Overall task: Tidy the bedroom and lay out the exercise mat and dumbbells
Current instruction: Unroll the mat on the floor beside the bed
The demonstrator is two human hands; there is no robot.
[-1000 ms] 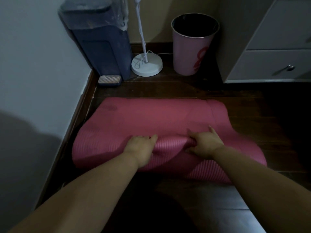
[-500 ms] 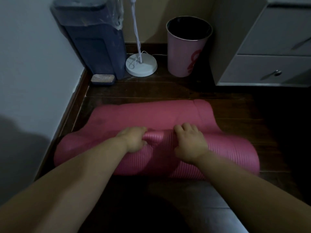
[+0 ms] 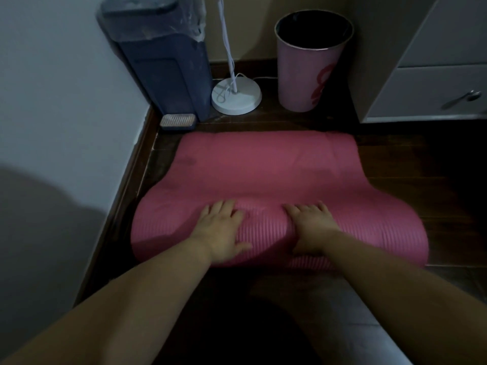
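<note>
Two flat hands (image 3: 221, 230) on unbranded pink mat (image 3: 263, 164)

The dark wooden floor (image 3: 395, 159) carries the half-rolled pink mat (image 3: 263, 164), a pink bin (image 3: 308, 72), and a white lamp base (image 3: 237, 97).

Ahead of me, a dark wooden floor (image 3: 421, 164) runs to the wall. In its far left corner stands a blue plastic-wrapped appliance (image 3: 160, 56), a small ridged tray (image 3: 178, 121) touching its foot. Beside it sits a white round lamp base (image 3: 236, 97), then a pink waste bin (image 3: 311, 59). A grey drawer cabinet (image 3: 432, 75) fills the far right.
</note>
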